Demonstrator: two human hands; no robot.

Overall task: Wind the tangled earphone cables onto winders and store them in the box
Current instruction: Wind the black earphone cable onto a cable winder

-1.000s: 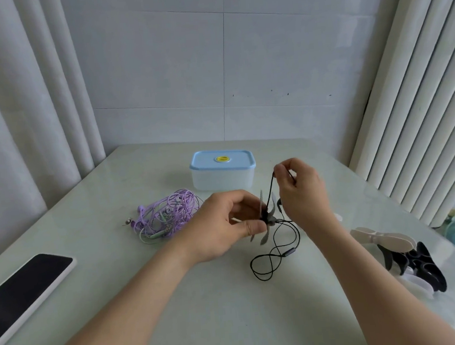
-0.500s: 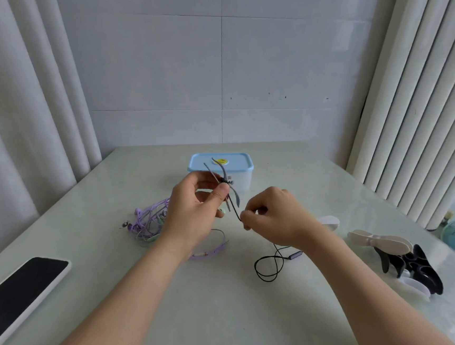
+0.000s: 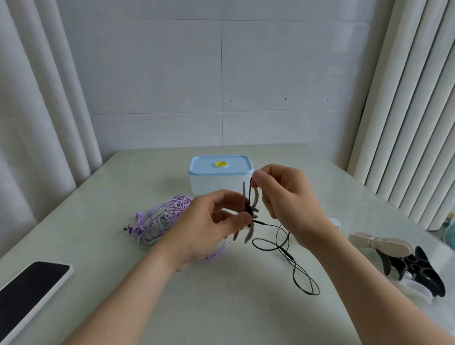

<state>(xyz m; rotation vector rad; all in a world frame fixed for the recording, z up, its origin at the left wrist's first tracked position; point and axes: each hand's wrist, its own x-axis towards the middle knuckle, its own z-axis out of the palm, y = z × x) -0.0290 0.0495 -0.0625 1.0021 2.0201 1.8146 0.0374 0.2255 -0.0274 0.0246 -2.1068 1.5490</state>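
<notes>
Two hands meet just above the pale surface (image 3: 234, 323), and between them much is hard to read. The left hand (image 3: 209, 226) holds a small grey winder (image 3: 249, 231) at its hub, fingers curled round it, so the hub itself is hidden and only the thin curved blades stick out above and below. The right hand (image 3: 288, 202) pinches the black earphone cable (image 3: 286, 253) between thumb and forefinger beside the upper blades; how many turns sit on the winder cannot be told. The rest of the cable trails down to the surface in loose loops, an inline remote partway along. Its earbuds are not visible. Left of the hands lies a purple tangle of earphones (image 3: 161, 219), partly covered by the left hand. Behind stands the box (image 3: 221, 177), lid on, pale blue with a yellow sticker. A dark-screened device (image 3: 20, 297) is cut off at the left edge; spare winders (image 3: 386, 243), white and black, lie heaped at the right.
</notes>
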